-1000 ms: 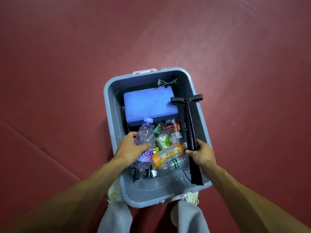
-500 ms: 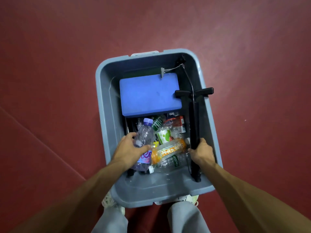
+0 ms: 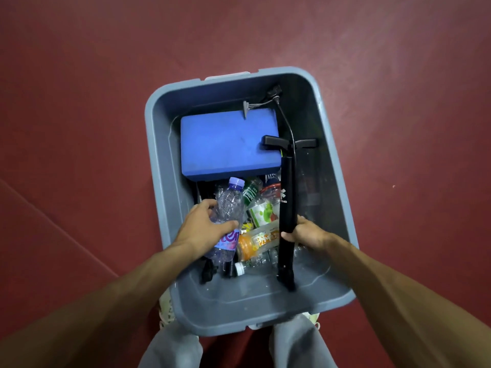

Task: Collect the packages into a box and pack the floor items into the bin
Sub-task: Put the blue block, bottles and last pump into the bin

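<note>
I judge the bottle (image 3: 229, 205) light, crushable and slick, best taken round its middle; the pump (image 3: 288, 192) stiff, best gripped mid-barrel. My left hand (image 3: 199, 227) curls round the bottle, my right hand (image 3: 309, 233) clamps the pump's barrel, its handle well ahead; both sit inside the bin (image 3: 164, 181).

We see the bin (image 3: 239, 298) in grey plastic, smooth, its walls giving off a dull sheen. Inside we have the blue block (image 3: 225, 144), foam by the look of it, matt and faintly scuffed. The clear bottle (image 3: 229, 205) is thin, crinkled plastic, glossy, with a shiny printed label. The orange bottle (image 3: 255, 241) is glossy plastic too. The pump (image 3: 288, 197) looks black and satin-smooth along its barrel. Around it all we get the red floor (image 3: 79, 128), matt and finely grained, and the grey cloth trousers (image 3: 295, 343), soft and dull.
</note>
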A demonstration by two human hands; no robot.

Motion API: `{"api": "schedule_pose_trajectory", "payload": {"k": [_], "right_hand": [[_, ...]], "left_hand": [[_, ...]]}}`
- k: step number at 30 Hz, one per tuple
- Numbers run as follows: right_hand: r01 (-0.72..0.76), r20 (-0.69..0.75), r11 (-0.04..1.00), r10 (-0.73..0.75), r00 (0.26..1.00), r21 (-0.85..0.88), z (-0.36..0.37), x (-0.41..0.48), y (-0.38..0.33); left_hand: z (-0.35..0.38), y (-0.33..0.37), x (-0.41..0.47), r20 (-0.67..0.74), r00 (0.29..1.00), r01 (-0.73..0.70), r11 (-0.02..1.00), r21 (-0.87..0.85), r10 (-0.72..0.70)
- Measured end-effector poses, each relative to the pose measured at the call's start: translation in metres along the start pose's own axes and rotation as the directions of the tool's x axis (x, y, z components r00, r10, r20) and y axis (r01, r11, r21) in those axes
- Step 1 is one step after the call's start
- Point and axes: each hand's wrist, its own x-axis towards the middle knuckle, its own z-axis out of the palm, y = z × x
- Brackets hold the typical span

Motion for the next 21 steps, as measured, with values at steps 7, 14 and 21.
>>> {"api": "schedule_pose_trajectory", "payload": {"k": [7, 14, 21], "right_hand": [[0.066, -0.317, 0.996, -0.082, 0.945, -0.062, 0.003, -0.010, 0.005], [0.132, -0.385, 0.989, -0.095, 0.918, 0.071, -0.005, -0.014, 0.006], [0.025, -0.457, 0.984, -0.104, 0.883, -0.174, -0.012, -0.015, -0.014]], "left_hand": [[-0.002, 0.010, 0.002, 0.010, 1.000, -0.018, 0.998, -0.066, 0.018], [0.006, 0.017, 0.007, 0.028, 0.999, -0.035, 0.993, -0.113, 0.039], [0.012, 0.010, 0.010, -0.019, 1.000, -0.020, 1.000, -0.005, 0.020]]}}
